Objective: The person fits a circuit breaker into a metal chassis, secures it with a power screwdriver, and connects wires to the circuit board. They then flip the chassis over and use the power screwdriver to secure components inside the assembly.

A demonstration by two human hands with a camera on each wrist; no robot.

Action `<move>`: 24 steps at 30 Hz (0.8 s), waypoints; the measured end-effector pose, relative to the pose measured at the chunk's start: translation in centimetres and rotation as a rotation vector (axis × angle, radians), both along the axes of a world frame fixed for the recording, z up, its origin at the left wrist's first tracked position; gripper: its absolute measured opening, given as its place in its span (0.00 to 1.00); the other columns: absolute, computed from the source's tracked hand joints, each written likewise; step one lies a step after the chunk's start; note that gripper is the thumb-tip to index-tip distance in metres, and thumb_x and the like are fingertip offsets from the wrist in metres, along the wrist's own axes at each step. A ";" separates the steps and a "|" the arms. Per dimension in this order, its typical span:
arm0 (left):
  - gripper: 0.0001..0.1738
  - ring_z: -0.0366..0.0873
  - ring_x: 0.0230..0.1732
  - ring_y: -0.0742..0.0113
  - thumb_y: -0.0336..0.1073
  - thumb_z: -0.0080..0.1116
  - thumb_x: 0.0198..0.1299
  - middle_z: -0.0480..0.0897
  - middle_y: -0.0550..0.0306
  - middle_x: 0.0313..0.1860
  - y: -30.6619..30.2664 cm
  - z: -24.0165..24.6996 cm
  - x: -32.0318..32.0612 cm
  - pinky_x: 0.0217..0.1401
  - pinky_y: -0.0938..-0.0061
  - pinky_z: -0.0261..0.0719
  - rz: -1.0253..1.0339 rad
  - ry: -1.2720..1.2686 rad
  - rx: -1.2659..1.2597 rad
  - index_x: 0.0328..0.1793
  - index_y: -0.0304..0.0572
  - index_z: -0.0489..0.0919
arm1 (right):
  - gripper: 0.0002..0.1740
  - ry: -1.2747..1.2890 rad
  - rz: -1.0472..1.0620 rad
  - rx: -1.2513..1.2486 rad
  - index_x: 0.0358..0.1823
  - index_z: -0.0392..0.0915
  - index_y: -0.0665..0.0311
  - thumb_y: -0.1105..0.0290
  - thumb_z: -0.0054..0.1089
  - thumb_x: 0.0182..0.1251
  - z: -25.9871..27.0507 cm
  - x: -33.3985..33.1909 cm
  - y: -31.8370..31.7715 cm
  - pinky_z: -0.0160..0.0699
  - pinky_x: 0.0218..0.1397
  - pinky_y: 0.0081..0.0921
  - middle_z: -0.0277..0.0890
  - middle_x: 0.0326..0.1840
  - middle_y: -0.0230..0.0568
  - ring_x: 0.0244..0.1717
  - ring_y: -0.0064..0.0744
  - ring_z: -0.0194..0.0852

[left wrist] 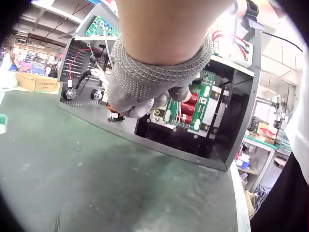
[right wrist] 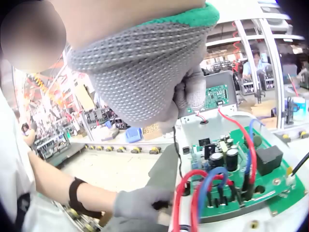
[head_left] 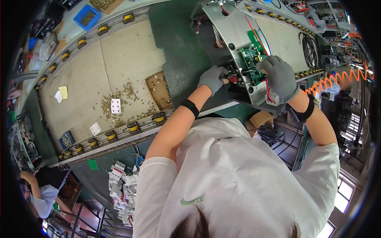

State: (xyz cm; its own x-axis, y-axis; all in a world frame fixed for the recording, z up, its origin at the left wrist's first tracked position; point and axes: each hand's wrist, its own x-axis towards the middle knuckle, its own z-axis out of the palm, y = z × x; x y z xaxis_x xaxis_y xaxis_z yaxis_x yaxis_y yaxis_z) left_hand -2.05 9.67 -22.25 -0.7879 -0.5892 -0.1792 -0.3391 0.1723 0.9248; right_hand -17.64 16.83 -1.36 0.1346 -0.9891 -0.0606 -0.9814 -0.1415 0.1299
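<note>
A metal housing (head_left: 220, 29) stands on the green mat, with a green circuit board (head_left: 251, 55) on its top plate. My gloved left hand (head_left: 214, 79) reaches in at its open side. In the left wrist view, this hand (left wrist: 149, 89) has bent fingers beside a board with red cylinders (left wrist: 187, 110); what the fingertips touch is hidden. Over the top board is my gloved right hand (head_left: 279, 77). The right wrist view shows the right hand (right wrist: 145, 77) with curled fingers above the plate, near red and blue wires (right wrist: 236, 121); whether they pinch anything cannot be told.
Small brass parts (head_left: 129, 91) lie scattered left of the housing, near a cardboard tray (head_left: 150, 82) and a playing card (head_left: 115, 106). Rollers (head_left: 133, 127) line the bench edge. An orange coiled hose (head_left: 333, 78) hangs at the right. Another person (head_left: 43, 198) is at the lower left.
</note>
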 end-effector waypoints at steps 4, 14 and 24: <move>0.14 0.81 0.40 0.54 0.41 0.65 0.53 0.84 0.51 0.39 1.0 0.3 -1.2 0.46 0.67 0.78 0.022 -0.044 0.093 0.45 0.48 0.84 | 0.10 -0.020 -0.047 -0.069 0.38 0.77 0.52 0.73 0.58 0.54 -0.3 0.1 -0.3 0.75 0.40 0.34 0.74 0.37 0.32 0.41 0.35 0.74; 0.15 0.83 0.38 0.65 0.23 0.52 0.59 0.83 0.46 0.37 2.9 0.3 -3.5 0.41 0.77 0.81 0.267 0.267 0.746 0.54 0.29 0.75 | 0.10 -0.055 -0.105 0.078 0.38 0.76 0.54 0.74 0.58 0.53 1.6 1.7 1.3 0.74 0.40 0.36 0.74 0.34 0.34 0.41 0.40 0.75; 0.15 0.80 0.29 0.68 0.22 0.55 0.54 0.83 0.54 0.31 2.4 2.9 -4.1 0.32 0.75 0.76 0.434 0.187 0.803 0.49 0.35 0.81 | 0.12 -0.187 -0.044 0.022 0.37 0.77 0.55 0.77 0.58 0.51 1.6 1.2 0.8 0.73 0.38 0.36 0.74 0.34 0.35 0.39 0.41 0.75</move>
